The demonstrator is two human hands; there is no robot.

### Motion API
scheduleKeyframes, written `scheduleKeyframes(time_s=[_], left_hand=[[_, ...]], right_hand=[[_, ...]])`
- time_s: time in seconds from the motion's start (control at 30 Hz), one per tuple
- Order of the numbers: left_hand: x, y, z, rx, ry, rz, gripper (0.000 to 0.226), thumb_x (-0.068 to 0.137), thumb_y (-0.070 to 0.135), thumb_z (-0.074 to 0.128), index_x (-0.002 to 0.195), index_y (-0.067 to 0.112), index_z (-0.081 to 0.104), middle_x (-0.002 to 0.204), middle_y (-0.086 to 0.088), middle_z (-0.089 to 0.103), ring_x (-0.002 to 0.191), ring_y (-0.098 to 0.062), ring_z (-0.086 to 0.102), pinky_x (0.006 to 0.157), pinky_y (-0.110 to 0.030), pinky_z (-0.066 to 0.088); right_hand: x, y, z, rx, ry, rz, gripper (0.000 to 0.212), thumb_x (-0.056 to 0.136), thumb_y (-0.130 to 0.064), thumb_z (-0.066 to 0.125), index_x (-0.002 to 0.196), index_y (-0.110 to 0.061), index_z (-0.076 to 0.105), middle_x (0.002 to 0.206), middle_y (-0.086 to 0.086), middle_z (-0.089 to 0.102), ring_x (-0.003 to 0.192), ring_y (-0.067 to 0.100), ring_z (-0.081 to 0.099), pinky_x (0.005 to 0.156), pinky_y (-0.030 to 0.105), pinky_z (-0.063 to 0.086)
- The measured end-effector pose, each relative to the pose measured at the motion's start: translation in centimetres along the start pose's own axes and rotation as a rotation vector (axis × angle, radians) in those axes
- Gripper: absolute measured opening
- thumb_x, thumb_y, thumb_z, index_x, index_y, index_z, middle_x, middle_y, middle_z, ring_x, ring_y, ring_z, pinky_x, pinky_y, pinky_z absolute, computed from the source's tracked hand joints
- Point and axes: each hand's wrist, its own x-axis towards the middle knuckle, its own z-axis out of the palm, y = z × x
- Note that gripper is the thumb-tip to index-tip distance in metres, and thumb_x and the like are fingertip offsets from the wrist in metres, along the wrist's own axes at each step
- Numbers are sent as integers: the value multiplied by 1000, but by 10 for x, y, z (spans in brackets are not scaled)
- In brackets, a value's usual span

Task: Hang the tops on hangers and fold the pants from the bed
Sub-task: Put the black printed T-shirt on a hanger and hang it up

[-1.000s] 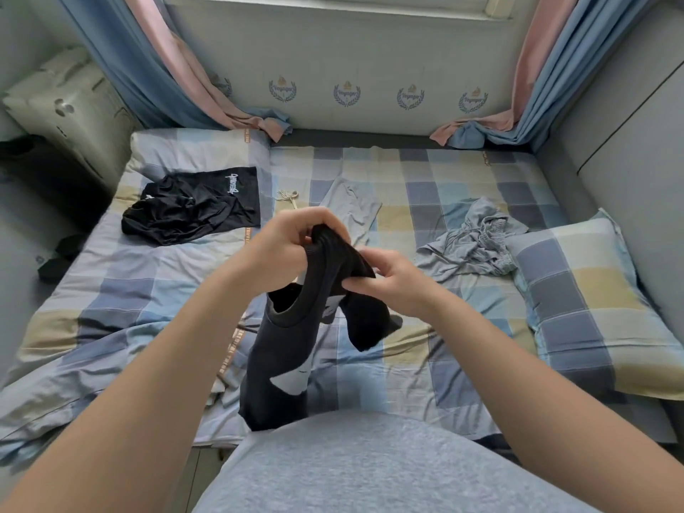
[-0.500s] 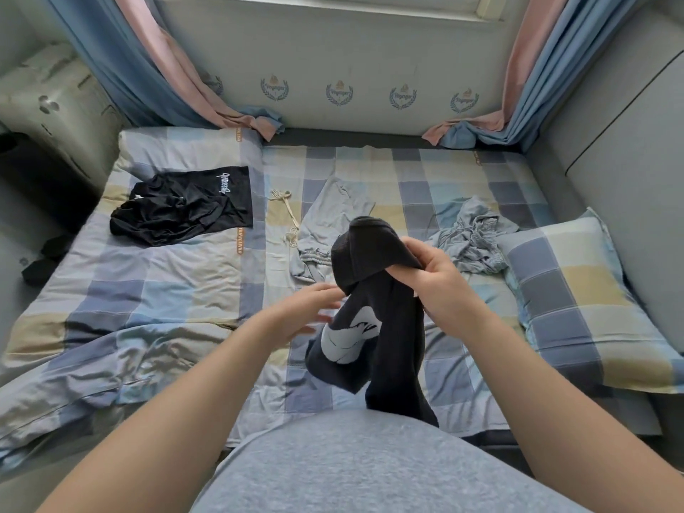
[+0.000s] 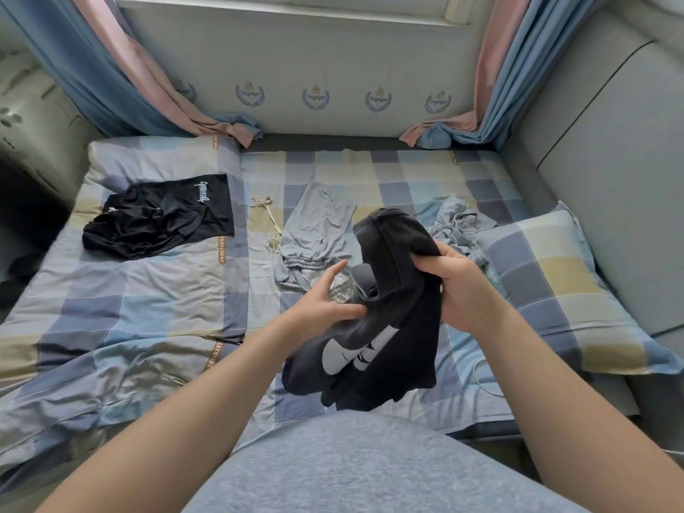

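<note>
1. Compared with half a second before, the left hand (image 3: 325, 301) had come up against the dark top (image 3: 392, 327), and the top's white print hung lower, turned more toward the near edge of the bed (image 3: 148, 309).
2. Right hand (image 3: 459, 286): its grip was closed tight round a bunched-up part of the top just below the ribbed collar, with the fingers curled into the cloth.
3. Left hand: its grip was loose, with the fingers fairly straight and spread. The thumb lay on the fabric by the neck opening, not really clamping anything.
4. The top itself was off the bed, held up over the near edge a bit right of the middle, with the rest dangling down.
5. Still lying on the bed: a black garment (image 3: 159, 220) toward the far left corner, grey pants (image 3: 318, 224) laid out around the middle with a pale cord (image 3: 266, 220) just beside them, and a crumpled grey garment (image 3: 459, 224) against the checked pillow (image 3: 566, 290) at the right edge.
</note>
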Motion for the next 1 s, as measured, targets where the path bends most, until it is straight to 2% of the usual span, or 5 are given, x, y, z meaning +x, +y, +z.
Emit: scheduleKeyframes(time_s=[0.2,0.37,0.6,0.9,1.0], left_hand=[[0,-3,6,144,-41,79,30,86,22,73,113,8,67,116,-14,68,108,-32,63,100,-46,50],[-9,-16,-6,186,134,74,11,87,29,72,94,22,66,95,-7,69,89,-21,65,85,-42,51],[-15,-29,-26,-179,755,-133,22,93,19,66,79,13,49,74,-8,52,71,-22,49,60,-35,38],[-39,-10,-9,-346,521,-19,46,84,-11,54,59,25,39,55,2,40,49,-14,39,45,-23,34],[-47,2,-7,-391,453,7,48,78,-15,54,58,25,39,57,0,37,52,-14,33,50,-25,27]], right_hand=[[1,-3,0,19,34,-63,26,85,-11,56,103,-11,74,92,9,74,85,22,72,73,30,58],[5,3,-16,8,195,-105,25,94,-11,56,110,-17,75,110,9,74,100,24,72,74,33,60],[2,39,-56,-366,428,-5,26,87,12,58,96,-12,56,84,8,67,68,17,66,59,25,53],[11,76,-54,-748,326,377,22,91,-7,67,112,-10,70,75,2,62,59,12,58,68,27,51],[18,90,-32,-806,161,298,38,88,-27,72,123,-33,59,102,0,66,88,15,65,69,16,51]])
